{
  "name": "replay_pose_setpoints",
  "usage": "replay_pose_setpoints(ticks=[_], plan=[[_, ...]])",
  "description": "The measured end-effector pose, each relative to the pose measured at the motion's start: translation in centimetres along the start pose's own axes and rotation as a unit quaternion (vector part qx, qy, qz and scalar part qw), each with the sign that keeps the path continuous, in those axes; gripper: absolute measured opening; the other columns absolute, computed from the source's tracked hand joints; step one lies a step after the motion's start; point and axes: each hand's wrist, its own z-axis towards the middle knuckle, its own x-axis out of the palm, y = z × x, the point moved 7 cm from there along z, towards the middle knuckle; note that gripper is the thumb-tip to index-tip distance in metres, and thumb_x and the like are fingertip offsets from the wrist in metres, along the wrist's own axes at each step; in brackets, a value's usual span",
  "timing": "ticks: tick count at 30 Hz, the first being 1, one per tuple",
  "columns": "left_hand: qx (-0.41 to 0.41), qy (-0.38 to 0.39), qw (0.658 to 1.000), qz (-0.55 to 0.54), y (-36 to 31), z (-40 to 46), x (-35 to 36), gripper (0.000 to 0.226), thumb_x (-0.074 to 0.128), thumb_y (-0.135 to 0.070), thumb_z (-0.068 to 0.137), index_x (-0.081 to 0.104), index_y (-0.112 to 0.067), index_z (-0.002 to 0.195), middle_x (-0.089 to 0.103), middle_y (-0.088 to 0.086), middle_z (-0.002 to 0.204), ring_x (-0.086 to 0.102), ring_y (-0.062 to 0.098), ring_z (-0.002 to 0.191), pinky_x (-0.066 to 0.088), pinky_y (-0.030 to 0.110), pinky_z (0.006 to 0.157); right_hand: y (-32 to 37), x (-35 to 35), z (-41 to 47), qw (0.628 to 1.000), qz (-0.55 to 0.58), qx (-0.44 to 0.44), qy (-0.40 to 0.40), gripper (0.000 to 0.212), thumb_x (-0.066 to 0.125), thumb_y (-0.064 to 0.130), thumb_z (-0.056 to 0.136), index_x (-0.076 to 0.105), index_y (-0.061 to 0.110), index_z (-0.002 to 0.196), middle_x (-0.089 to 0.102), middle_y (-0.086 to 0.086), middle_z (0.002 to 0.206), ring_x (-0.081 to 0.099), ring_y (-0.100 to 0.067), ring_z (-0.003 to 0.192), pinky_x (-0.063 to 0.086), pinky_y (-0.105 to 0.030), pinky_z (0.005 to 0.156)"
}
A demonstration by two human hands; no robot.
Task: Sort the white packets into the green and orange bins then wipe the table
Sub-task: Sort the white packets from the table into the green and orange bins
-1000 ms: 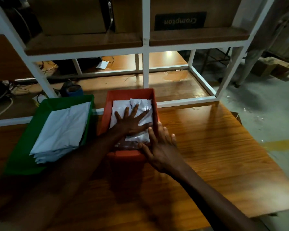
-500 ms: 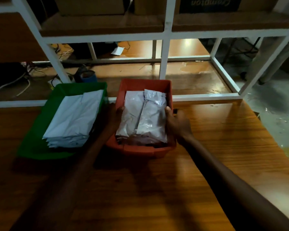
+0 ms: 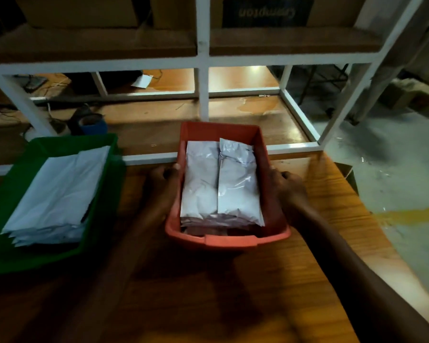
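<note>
The orange bin (image 3: 229,240) sits mid-table, holding a stack of white packets (image 3: 221,184) laid side by side. My left hand (image 3: 162,177) grips the bin's left wall and my right hand (image 3: 286,186) grips its right wall. To the left, apart from it, the green bin (image 3: 15,256) holds its own stack of white packets (image 3: 57,196). The wooden table (image 3: 233,293) around both bins carries no loose packets.
A white metal shelf frame (image 3: 202,78) runs along the table's far edge, with cardboard boxes on its upper shelf. A blue-rimmed roll (image 3: 92,122) and cables lie behind the green bin. The table's right edge (image 3: 372,214) drops to a grey floor.
My hands left the top of the packets and took hold of the orange bin's two sides. The bin now stands farther right, with a wider gap to the green bin.
</note>
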Motion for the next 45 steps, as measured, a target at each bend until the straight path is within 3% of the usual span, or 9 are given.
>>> replay_pose_setpoints(ticks=[6,12,17,21,25,29,34,40,45], plan=[[0.007,0.007,0.999,-0.049,-5.0,-4.7,12.2,0.031,0.052,-0.038,0.100,0.064,-0.010,0.095,0.066,0.002,0.082,0.057,0.006,0.064,0.039,0.019,0.049,-2.6,-13.1,4.6,0.999,0.043,0.013,-0.008,0.038,0.061,0.043,0.097,0.072,0.008,0.086,0.072,-0.006,0.074,0.065,-0.017,0.065,0.050,-0.024,0.059],[-0.031,0.006,0.995,-0.095,-7.4,-8.4,23.6,0.029,0.055,-0.043,0.096,0.063,-0.018,0.084,0.071,0.006,0.088,0.068,0.022,0.077,0.058,0.040,0.071,-5.7,-23.7,9.6,0.999,0.032,-0.005,-0.003,0.040,0.059,0.046,0.098,0.067,0.011,0.080,0.070,-0.005,0.072,0.062,-0.013,0.060,0.049,-0.026,0.057],[-0.042,-0.007,0.993,-0.112,-8.3,-10.0,28.1,0.036,0.052,-0.034,0.100,0.061,-0.002,0.112,0.068,0.013,0.101,0.066,0.021,0.086,0.050,0.027,0.061,-7.6,-26.6,12.8,0.999,0.029,-0.012,0.021,0.040,0.057,0.045,0.100,0.064,0.012,0.079,0.065,-0.004,0.070,0.057,-0.010,0.055,0.044,-0.022,0.051],[-0.025,-0.036,0.993,-0.110,-8.0,-9.4,29.1,0.037,0.053,-0.027,0.101,0.066,0.007,0.101,0.069,0.018,0.093,0.063,0.021,0.079,0.045,0.026,0.059,-8.2,-26.5,14.6,0.999,0.018,-0.006,0.035,0.040,0.056,0.046,0.100,0.063,0.015,0.075,0.065,0.002,0.064,0.056,-0.002,0.046,0.042,-0.017,0.043],[-0.033,0.002,0.993,-0.113,-8.0,-8.8,29.7,0.035,0.050,-0.031,0.102,0.068,-0.001,0.102,0.070,0.008,0.092,0.065,0.017,0.079,0.052,0.026,0.064,-7.7,-26.0,16.3,0.999,-0.008,-0.021,0.042,0.047,0.057,0.048,0.099,0.068,0.005,0.084,0.067,-0.007,0.076,0.058,-0.013,0.063,0.043,-0.023,0.054],[0.003,0.020,0.997,-0.077,-8.7,-8.6,28.1,0.033,0.052,-0.033,0.101,0.069,-0.004,0.106,0.072,0.012,0.100,0.063,0.016,0.084,0.048,0.028,0.071,-5.4,-26.4,16.3,0.980,-0.170,-0.101,-0.006,0.041,0.052,0.043,0.102,0.068,0.006,0.109,0.070,-0.014,0.101,0.064,-0.027,0.092,0.044,-0.031,0.071],[0.075,0.040,0.996,0.035,-8.3,-10.1,22.2,0.045,0.047,-0.054,0.097,0.053,-0.026,0.132,0.063,-0.004,0.121,0.061,0.011,0.105,0.054,0.032,0.084,0.2,-23.8,8.9,0.894,-0.299,-0.318,-0.097,0.042,0.054,0.042,0.101,0.060,0.009,0.125,0.063,-0.022,0.117,0.056,-0.041,0.109,0.045,-0.048,0.088],[0.164,0.036,0.984,0.053,-6.9,-11.0,13.0,0.040,0.051,-0.039,0.098,0.053,-0.022,0.135,0.057,-0.025,0.109,0.054,-0.018,0.100,0.046,0.005,0.079,4.1,-13.0,-0.4,0.882,-0.243,-0.403,-0.001,0.045,0.050,0.049,0.100,0.057,0.014,0.129,0.064,-0.012,0.123,0.057,-0.029,0.112,0.044,-0.038,0.087],[0.180,-0.026,0.978,0.104,-3.3,-10.3,2.1,0.039,0.052,-0.041,0.099,0.053,-0.026,0.134,0.058,-0.014,0.118,0.057,-0.008,0.103,0.048,0.013,0.082,4.5,-0.6,-6.5,0.903,-0.202,-0.355,0.137,0.051,0.044,0.058,0.100,0.049,0.026,0.139,0.056,-0.005,0.136,0.055,-0.015,0.113,0.038,-0.027,0.085]])
